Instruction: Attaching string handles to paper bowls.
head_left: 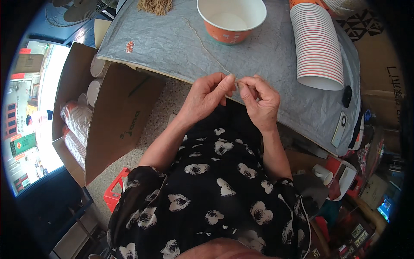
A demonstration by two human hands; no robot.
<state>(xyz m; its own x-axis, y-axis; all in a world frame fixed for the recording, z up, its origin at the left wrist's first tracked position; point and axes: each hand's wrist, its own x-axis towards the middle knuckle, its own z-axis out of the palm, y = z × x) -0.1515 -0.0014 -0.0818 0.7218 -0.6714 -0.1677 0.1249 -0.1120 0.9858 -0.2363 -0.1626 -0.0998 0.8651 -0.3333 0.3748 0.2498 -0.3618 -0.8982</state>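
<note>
A thin tan string (206, 48) runs across the grey-covered table (168, 47) and ends at my fingers. My left hand (210, 96) pinches it between thumb and fingertips just over the table's front edge. Close beside it, almost touching, my right hand (262, 100) is closed in a pinch on the same string. The short bit between the fingertips is too small to make out. Beyond my hands stands an orange paper bowl (230, 34) with a white inside. A bundle of tan strings (155, 6) lies at the far left of the table.
A long stack of nested paper cups or bowls (318, 47) lies on the right side of the table. Near it are a black object (346, 96) and a phone-like slab (339, 129). An open cardboard box (116, 116) with wrapped stacks stands left, by a red stool (115, 190).
</note>
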